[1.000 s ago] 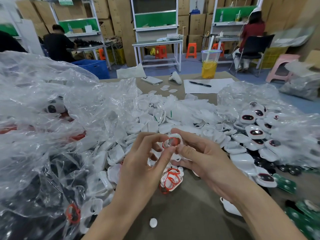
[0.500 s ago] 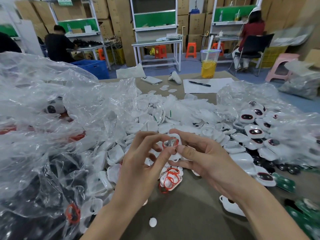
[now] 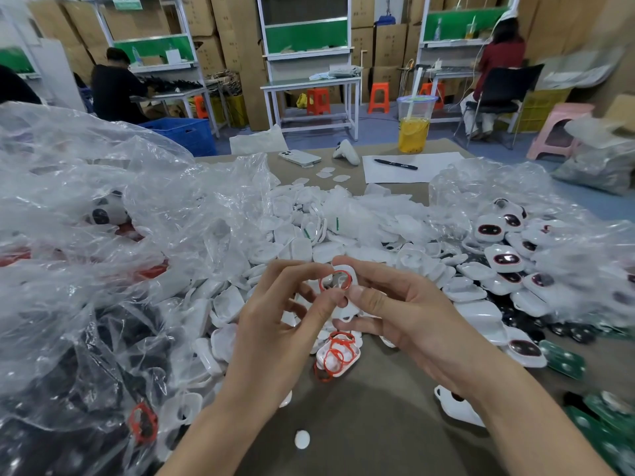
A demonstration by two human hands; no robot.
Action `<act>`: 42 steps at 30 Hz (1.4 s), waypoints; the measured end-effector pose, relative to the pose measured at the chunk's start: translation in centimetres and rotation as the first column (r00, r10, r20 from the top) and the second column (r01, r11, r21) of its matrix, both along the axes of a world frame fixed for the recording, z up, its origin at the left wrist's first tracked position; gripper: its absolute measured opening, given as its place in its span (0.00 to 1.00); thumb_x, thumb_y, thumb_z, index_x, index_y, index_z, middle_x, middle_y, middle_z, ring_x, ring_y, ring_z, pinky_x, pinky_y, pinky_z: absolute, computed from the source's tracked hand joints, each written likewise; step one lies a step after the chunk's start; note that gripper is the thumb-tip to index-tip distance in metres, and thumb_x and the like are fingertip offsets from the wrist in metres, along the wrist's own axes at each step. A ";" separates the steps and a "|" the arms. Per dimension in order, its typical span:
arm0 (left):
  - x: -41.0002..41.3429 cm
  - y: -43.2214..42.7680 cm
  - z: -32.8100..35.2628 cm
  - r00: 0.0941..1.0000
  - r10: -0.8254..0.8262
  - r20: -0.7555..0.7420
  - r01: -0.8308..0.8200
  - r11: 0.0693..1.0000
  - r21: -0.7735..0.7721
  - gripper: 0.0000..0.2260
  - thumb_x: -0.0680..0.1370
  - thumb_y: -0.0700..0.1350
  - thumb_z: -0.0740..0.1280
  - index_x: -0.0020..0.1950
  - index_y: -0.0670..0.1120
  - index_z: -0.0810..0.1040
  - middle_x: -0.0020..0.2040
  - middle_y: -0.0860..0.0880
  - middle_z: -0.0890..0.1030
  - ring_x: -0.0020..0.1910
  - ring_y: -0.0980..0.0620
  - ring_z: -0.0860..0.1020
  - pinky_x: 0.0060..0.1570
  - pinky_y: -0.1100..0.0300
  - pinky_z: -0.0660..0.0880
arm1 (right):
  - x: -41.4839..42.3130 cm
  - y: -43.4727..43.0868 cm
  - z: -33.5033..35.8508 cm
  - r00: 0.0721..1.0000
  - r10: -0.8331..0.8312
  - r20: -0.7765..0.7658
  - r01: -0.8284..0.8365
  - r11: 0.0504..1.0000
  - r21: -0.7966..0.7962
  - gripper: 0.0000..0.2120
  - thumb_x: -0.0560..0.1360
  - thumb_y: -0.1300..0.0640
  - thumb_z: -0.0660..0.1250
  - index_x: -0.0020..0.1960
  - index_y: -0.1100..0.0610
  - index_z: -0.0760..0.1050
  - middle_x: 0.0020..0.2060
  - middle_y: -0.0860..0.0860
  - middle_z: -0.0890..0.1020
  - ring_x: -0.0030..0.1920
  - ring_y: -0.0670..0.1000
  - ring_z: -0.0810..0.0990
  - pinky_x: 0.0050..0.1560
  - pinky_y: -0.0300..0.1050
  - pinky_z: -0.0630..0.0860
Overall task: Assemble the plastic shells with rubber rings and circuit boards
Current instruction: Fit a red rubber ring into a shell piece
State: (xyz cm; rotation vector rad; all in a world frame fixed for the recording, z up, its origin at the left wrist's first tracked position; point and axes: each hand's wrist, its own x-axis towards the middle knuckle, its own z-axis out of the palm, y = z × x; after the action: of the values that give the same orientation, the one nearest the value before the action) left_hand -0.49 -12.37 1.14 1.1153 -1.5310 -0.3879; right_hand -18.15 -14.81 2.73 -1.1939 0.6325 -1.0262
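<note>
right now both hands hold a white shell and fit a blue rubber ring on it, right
No: the rubber ring is red, not blue. In the head view the left hand and right hand hold the white shell and fit it.

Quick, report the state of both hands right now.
Left hand: pinching the red rubber ring on the white shell.
Right hand: holding the white shell.

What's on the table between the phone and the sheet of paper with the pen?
In the head view, a white handle-shaped gadget lies between the phone and the paper, close to the paper's edge.
</note>
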 end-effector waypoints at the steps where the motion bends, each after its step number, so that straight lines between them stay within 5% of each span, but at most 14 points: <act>1: 0.0 0.0 0.0 1.000 -0.001 0.004 0.001 1.000 -0.002 0.05 0.78 0.55 0.71 0.53 0.58 0.81 0.55 0.54 0.79 0.50 0.50 0.82 0.45 0.67 0.76 | 0.0 0.0 0.0 1.000 -0.003 -0.006 0.003 1.000 -0.002 0.21 0.73 0.58 0.70 0.66 0.58 0.78 0.52 0.54 0.85 0.54 0.52 0.84 0.52 0.46 0.82; 18: 0.1 0.2 0.2 0.998 -0.053 -0.023 0.052 0.998 -0.022 0.05 0.76 0.53 0.72 0.51 0.60 0.82 0.52 0.54 0.79 0.51 0.50 0.80 0.44 0.71 0.74 | 0.2 0.2 0.1 1.000 0.001 -0.016 -0.001 1.000 -0.011 0.20 0.72 0.58 0.70 0.65 0.56 0.79 0.54 0.53 0.86 0.56 0.52 0.84 0.50 0.44 0.82; 42: 0.3 0.2 0.6 0.994 -0.105 -0.029 0.105 0.994 -0.005 0.05 0.76 0.51 0.73 0.52 0.58 0.83 0.53 0.52 0.81 0.50 0.46 0.83 0.45 0.63 0.78 | 0.1 0.2 0.2 0.998 0.053 0.018 -0.053 0.999 -0.004 0.19 0.75 0.59 0.68 0.65 0.58 0.78 0.59 0.55 0.84 0.60 0.54 0.83 0.51 0.45 0.81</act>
State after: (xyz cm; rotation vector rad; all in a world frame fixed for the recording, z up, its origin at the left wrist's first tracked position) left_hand -0.22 -12.15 1.73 1.0245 -1.5677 -0.4713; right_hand -18.06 -14.62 2.88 -1.1974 0.5819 -0.9929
